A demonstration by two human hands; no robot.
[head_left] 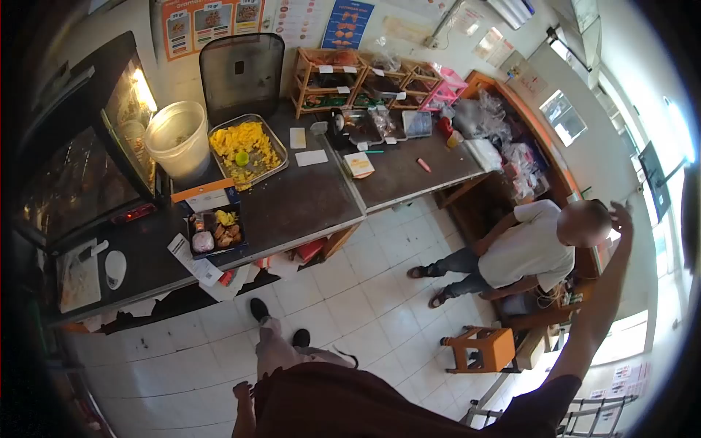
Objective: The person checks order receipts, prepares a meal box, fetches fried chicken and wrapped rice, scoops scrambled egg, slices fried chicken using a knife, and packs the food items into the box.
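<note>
My right hand [621, 218] is raised at the far right, at the end of my outstretched arm; its fingers look partly spread and hold nothing that I can see. Low in the view, my left hand [243, 391] hangs beside my dark shirt, too small and dim to tell its grip. The nearest counter [299, 212] bears an open box [212, 232] with browned pieces, yellow food and a round wrapped item. Behind the box, a metal tray [281, 166] holds yellow food and a small green cup [242, 158]. A white bucket [179, 146] stands left of the tray.
Another person [526, 244] stands at the right, near an orange stool [478, 349]. A lit glass display case [87, 160] is at the left. Wooden racks [343, 80] line the back counter. Papers [191, 259] overhang the counter's front edge. A metal rack [584, 412] is low at right.
</note>
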